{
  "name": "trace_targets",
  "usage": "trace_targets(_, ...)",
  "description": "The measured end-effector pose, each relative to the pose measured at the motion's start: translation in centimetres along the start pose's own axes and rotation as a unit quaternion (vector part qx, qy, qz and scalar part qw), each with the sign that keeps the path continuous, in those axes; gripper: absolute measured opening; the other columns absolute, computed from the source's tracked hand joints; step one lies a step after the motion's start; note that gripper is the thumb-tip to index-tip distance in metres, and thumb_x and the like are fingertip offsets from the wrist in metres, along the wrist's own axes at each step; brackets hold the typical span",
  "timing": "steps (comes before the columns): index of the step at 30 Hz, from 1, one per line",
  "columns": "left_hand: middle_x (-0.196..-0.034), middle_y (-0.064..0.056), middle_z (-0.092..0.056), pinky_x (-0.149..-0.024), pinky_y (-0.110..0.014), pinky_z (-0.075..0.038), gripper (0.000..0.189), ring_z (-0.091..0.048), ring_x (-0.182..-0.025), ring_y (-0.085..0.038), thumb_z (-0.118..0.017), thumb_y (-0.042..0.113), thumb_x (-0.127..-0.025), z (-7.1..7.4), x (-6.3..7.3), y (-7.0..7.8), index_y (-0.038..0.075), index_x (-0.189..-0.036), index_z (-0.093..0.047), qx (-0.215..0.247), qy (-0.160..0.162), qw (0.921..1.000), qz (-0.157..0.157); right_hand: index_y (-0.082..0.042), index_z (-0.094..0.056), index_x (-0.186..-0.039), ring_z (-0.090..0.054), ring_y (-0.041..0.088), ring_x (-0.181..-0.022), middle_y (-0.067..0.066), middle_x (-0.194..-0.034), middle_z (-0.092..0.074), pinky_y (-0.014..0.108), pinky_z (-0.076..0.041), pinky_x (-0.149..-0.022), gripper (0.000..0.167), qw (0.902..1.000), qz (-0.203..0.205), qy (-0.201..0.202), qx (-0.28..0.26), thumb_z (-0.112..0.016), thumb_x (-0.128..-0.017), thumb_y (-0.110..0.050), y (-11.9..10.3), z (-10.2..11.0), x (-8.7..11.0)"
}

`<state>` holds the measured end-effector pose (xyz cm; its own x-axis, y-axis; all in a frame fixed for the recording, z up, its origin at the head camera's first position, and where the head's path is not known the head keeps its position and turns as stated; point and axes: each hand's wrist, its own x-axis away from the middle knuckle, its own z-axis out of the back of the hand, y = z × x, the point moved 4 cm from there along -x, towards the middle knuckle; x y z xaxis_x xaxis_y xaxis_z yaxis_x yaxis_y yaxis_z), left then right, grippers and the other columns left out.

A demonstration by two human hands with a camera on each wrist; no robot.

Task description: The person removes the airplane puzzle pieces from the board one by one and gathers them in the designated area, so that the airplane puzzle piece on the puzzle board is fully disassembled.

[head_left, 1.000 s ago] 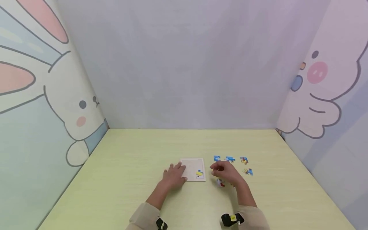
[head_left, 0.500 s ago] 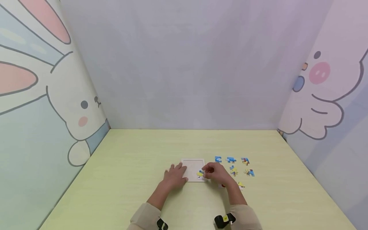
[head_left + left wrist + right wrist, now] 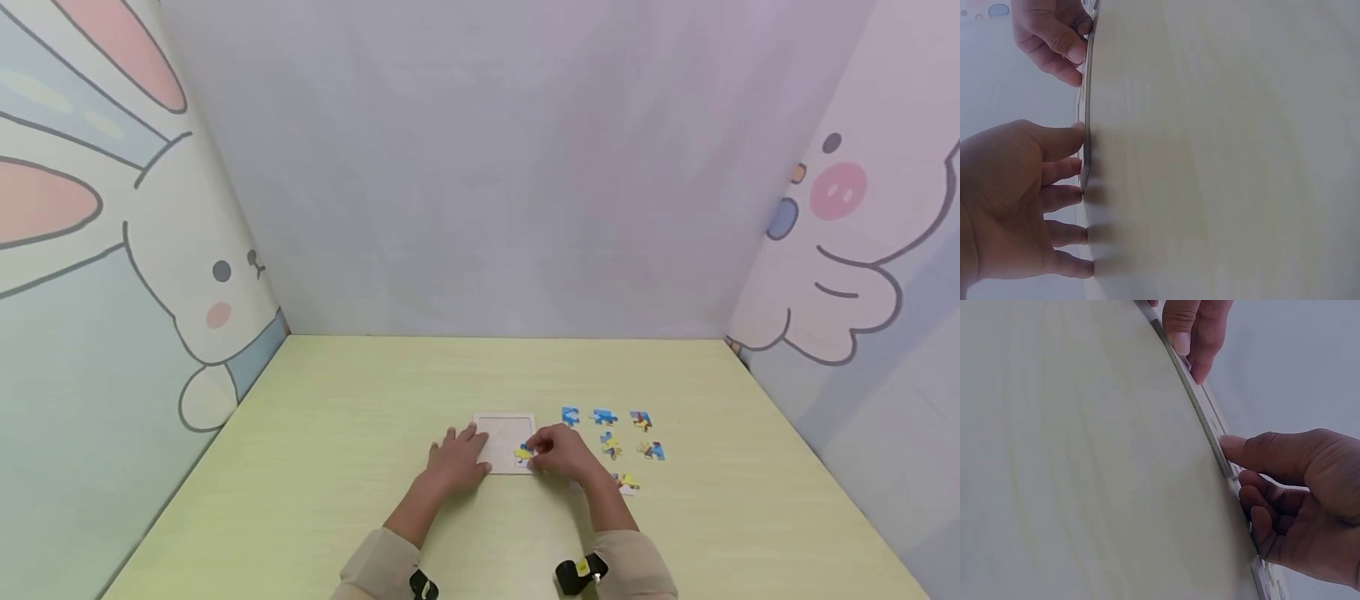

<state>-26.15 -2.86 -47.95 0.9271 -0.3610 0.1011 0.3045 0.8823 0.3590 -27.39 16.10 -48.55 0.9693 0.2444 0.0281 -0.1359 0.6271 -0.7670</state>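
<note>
A pale square puzzle tray lies flat on the table. Near its lower right corner sits a yellow-and-blue jigsaw piece. My left hand rests spread over the tray's left edge; in the left wrist view its straight fingers reach down to the rim and table. My right hand pinches at the right side of that piece, index finger above and thumb below. From the right wrist view, the thumb lies over the tray's rim and the other fingers are curled; the piece itself is hidden there.
Several loose jigsaw pieces lie to the right of the tray, among them a blue one, a yellow one and a lower one partly behind the right wrist. The light wooden table is walled in at the back and sides.
My right hand has moved left, from over the loose pieces to the tray's lower right corner, and then settled lower there. My left hand has stayed in place.
</note>
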Motion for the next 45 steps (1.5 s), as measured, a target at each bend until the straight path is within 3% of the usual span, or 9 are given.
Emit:
trace_targets(7,-0.142,-0.015,-0.039,-0.094,-0.066,-0.026,0.047,-0.029,-0.128,-0.046,-0.060,0.025,-0.090,0.3,0.2,0.2,0.007,-0.132,-0.051,0.009,0.010,0.9999,-0.006,-0.006,-0.069,-0.085,-0.048,0.016,-0.068,-0.001,-0.072,-0.054,0.029,-0.041,-0.061,0.015,0.9999,-0.005,0.001,0.009,-0.078,-0.073,-0.006,-0.1,0.0,0.0)
trace_targets(13,-0.144,-0.012,-0.037,-0.095,-0.065,-0.025,0.048,-0.027,-0.129,-0.045,-0.059,0.028,-0.091,0.2,0.1,0.0,0.009,-0.134,-0.049,0.004,0.000,1.0000,0.000,-0.008,-0.068,-0.085,-0.048,0.016,-0.069,0.000,-0.073,-0.053,0.030,-0.042,-0.061,0.015,0.9999,-0.010,0.002,0.007,-0.078,-0.074,-0.008,0.2,-0.1,-0.1)
trace_targets(20,-0.144,-0.012,-0.036,-0.095,-0.065,-0.025,0.049,-0.027,-0.130,-0.045,-0.058,0.029,-0.091,-0.1,0.1,0.1,0.010,-0.135,-0.049,0.001,-0.003,1.0000,-0.002,-0.008,-0.062,-0.083,-0.049,0.018,-0.070,0.002,-0.074,-0.053,0.031,-0.042,-0.062,0.015,0.9993,-0.016,0.007,-0.032,-0.074,-0.076,-0.002,0.1,0.0,0.2)
trace_targets(34,-0.144,-0.013,-0.036,-0.096,-0.064,-0.025,0.048,-0.027,-0.129,-0.046,-0.057,0.028,-0.092,0.6,0.4,0.4,0.009,-0.135,-0.048,0.002,-0.008,1.0000,-0.002,-0.005,-0.063,-0.088,-0.049,0.017,-0.069,0.002,-0.076,-0.056,0.027,-0.042,-0.060,0.009,0.9947,0.033,0.026,-0.094,-0.064,-0.083,0.003,-1.0,1.0,1.0)
trace_targets(45,-0.145,-0.014,-0.034,-0.096,-0.065,-0.024,0.048,-0.025,-0.130,-0.045,-0.057,0.028,-0.092,0.5,0.2,0.4,0.009,-0.135,-0.048,0.001,-0.016,0.9999,0.005,0.005,-0.059,-0.095,-0.045,0.018,-0.063,0.007,-0.073,-0.054,0.023,-0.036,-0.052,0.012,0.9902,0.063,0.027,-0.121,-0.061,-0.084,0.008,-3.7,2.0,2.5)
